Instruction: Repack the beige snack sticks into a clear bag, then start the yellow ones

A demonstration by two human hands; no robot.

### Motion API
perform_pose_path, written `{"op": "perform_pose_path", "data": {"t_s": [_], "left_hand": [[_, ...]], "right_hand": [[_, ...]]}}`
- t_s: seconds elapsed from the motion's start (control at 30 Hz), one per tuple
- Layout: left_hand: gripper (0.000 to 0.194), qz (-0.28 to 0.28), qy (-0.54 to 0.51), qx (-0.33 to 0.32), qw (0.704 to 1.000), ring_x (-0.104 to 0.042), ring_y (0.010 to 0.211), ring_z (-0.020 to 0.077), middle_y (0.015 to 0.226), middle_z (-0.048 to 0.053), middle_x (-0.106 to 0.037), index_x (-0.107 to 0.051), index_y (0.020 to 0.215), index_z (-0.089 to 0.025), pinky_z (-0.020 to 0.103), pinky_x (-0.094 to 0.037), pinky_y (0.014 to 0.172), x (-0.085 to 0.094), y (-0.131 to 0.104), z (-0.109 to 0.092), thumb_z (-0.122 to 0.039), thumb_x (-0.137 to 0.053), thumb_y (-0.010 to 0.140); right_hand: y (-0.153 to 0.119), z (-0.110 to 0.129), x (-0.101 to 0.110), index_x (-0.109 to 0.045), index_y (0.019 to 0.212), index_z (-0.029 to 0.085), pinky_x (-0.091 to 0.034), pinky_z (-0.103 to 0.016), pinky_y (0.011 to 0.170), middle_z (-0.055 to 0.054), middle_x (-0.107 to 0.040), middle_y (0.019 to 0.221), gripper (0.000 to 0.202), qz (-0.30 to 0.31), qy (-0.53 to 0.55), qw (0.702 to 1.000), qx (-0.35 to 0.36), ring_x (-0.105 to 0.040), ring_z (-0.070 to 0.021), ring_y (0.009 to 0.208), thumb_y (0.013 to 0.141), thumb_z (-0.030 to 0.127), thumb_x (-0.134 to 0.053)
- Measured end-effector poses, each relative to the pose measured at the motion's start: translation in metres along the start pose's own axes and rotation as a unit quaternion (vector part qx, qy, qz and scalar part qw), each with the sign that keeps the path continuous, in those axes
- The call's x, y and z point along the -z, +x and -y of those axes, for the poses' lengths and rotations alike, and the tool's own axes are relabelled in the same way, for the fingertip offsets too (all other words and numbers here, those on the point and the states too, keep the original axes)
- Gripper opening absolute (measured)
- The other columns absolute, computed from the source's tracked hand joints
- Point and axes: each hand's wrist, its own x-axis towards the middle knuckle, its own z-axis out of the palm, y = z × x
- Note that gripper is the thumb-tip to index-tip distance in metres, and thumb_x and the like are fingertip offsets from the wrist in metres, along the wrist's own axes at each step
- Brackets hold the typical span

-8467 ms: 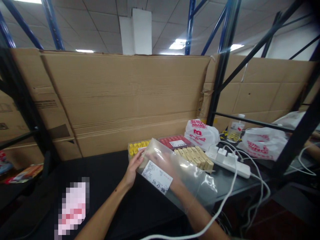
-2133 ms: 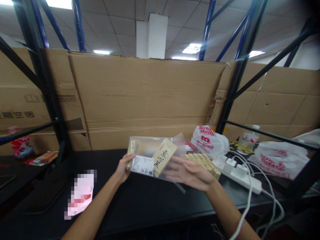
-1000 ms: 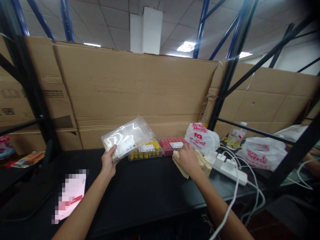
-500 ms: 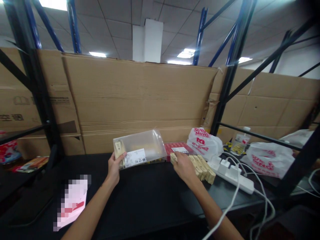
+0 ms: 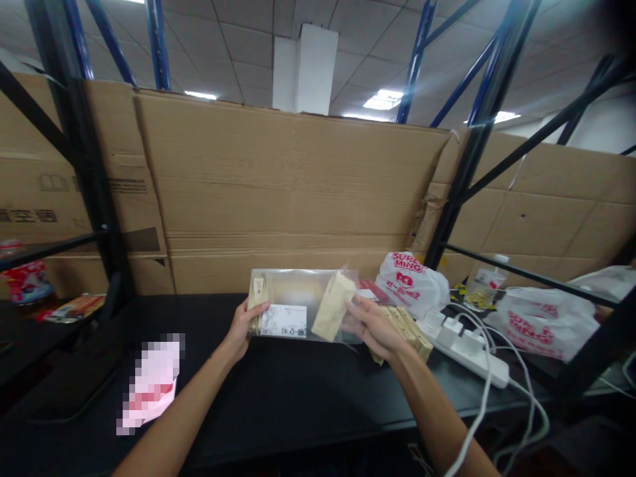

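Note:
My left hand grips the left end of a clear plastic bag with a white printed label on it. A slim cream-coloured box shows inside that end, under my fingers. In my right hand is another small cream box, tilted, in front of the bag's right part. Whether it touches the bag I cannot tell. Just beyond my right wrist several similar cream boxes lie in a row on the black table, partly hidden by the hand.
A red box and a white plastic carrier bag stand behind the row. At right lie a white power strip with cables, a second carrier bag and a clear bottle. A pink paper lies at left. Cardboard walls the back.
My right hand has lifted a cream box from the row and brought it left to the plastic bag. The bag, in my left hand, has become more level.

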Motion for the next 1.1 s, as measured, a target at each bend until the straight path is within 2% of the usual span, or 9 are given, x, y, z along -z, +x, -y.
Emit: {"op": "perform_pose_path", "data": {"t_s": [0.13, 0.33, 0.53, 0.6, 0.7, 0.77, 0.83, 0.93, 1.1], "left_hand": [[0.049, 0.037, 0.014, 0.018, 0.999, -0.070, 0.060, 0.0197, 0.080, 0.010, -0.076, -0.074, 0.105, -0.009, 0.028, -0.056, 0.057, -0.001, -0.002, 0.004, -0.028, -0.092, 0.064], [0.059, 0.086, 0.028, 0.035, 0.995, -0.072, 0.067, 0.0218, 0.089, 0.012, -0.078, -0.072, 0.117, -0.011, 0.028, -0.055, 0.059, -0.008, -0.010, 0.009, -0.029, -0.092, 0.064], [0.065, 0.128, 0.025, 0.051, 0.990, -0.074, 0.071, 0.0265, 0.093, 0.016, -0.078, -0.074, 0.112, -0.009, 0.032, -0.058, 0.061, -0.011, -0.018, 0.008, -0.022, -0.096, 0.053], [0.066, 0.107, 0.017, 0.037, 0.993, -0.074, 0.071, 0.0265, 0.091, 0.015, -0.078, -0.073, 0.111, -0.009, 0.033, -0.058, 0.063, -0.009, -0.014, 0.005, -0.018, -0.097, 0.050], [0.062, 0.042, -0.003, 0.007, 0.999, -0.074, 0.071, 0.0249, 0.094, 0.014, -0.079, -0.072, 0.110, -0.010, 0.032, -0.059, 0.063, -0.002, -0.002, 0.001, -0.018, -0.096, 0.053], [0.060, -0.015, -0.020, -0.015, 1.000, -0.074, 0.074, 0.0229, 0.098, 0.014, -0.079, -0.071, 0.111, -0.011, 0.030, -0.060, 0.065, 0.004, 0.007, -0.001, -0.019, -0.095, 0.056], [0.059, -0.075, -0.035, -0.031, 0.996, -0.074, 0.075, 0.0203, 0.101, 0.011, -0.078, -0.069, 0.113, -0.014, 0.028, -0.060, 0.065, 0.011, 0.014, -0.002, -0.020, -0.093, 0.059], [0.058, -0.132, -0.050, -0.027, 0.990, -0.073, 0.071, 0.0187, 0.099, 0.009, -0.077, -0.068, 0.116, -0.015, 0.029, -0.060, 0.062, 0.018, 0.021, -0.001, -0.024, -0.091, 0.064], [0.058, -0.138, -0.062, -0.011, 0.988, -0.073, 0.070, 0.0201, 0.096, 0.011, -0.077, -0.068, 0.117, -0.014, 0.031, -0.060, 0.062, 0.018, 0.020, 0.001, -0.024, -0.090, 0.064]], "right_hand": [[-0.007, 0.000, -0.014, -0.067, 0.120, 0.020, -0.060, -0.044, 0.080, -0.012, -0.076, 0.106, 0.050, 0.108, 0.064, 0.991, -0.055, -0.075, -0.0252, 0.090, 0.085, 0.054, -0.076], [0.006, -0.008, -0.046, -0.073, 0.091, 0.019, -0.056, -0.035, 0.078, -0.004, -0.073, 0.090, 0.030, 0.137, 0.023, 0.990, -0.032, -0.068, -0.0204, 0.084, 0.081, 0.046, -0.084], [0.004, -0.002, -0.064, -0.074, 0.118, 0.021, -0.055, -0.040, 0.089, -0.010, -0.074, 0.113, 0.044, 0.206, -0.019, 0.978, -0.024, -0.070, -0.0241, 0.100, 0.086, 0.051, -0.076], [0.007, 0.002, -0.053, -0.072, 0.121, 0.021, -0.056, -0.041, 0.085, -0.012, -0.074, 0.117, 0.047, 0.161, -0.049, 0.986, -0.009, -0.071, -0.0243, 0.097, 0.087, 0.053, -0.073], [0.018, 0.010, -0.018, -0.069, 0.119, 0.020, -0.056, -0.037, 0.075, -0.013, -0.073, 0.119, 0.045, 0.008, -0.130, 0.991, 0.028, -0.070, -0.0212, 0.084, 0.092, 0.054, -0.059], [0.025, 0.013, 0.009, -0.071, 0.110, 0.019, -0.053, -0.036, 0.072, -0.013, -0.074, 0.108, 0.040, -0.097, -0.207, 0.973, 0.037, -0.067, -0.0221, 0.081, 0.093, 0.050, -0.051], [0.026, 0.011, 0.033, -0.071, 0.089, 0.017, -0.051, -0.039, 0.080, -0.014, -0.074, 0.095, 0.024, -0.160, -0.297, 0.941, 0.025, -0.067, -0.0278, 0.091, 0.084, 0.039, -0.063], [0.016, -0.001, 0.049, -0.061, 0.064, 0.018, -0.045, -0.047, 0.094, -0.018, -0.072, 0.088, 0.011, -0.204, -0.407, 0.890, -0.006, -0.064, -0.0372, 0.107, 0.069, 0.020, -0.070], [-0.001, -0.026, 0.040, -0.056, 0.061, 0.020, -0.043, -0.045, 0.098, -0.019, -0.072, 0.091, 0.014, -0.209, -0.475, 0.855, -0.010, -0.064, -0.0356, 0.110, 0.068, 0.013, -0.066]]}}
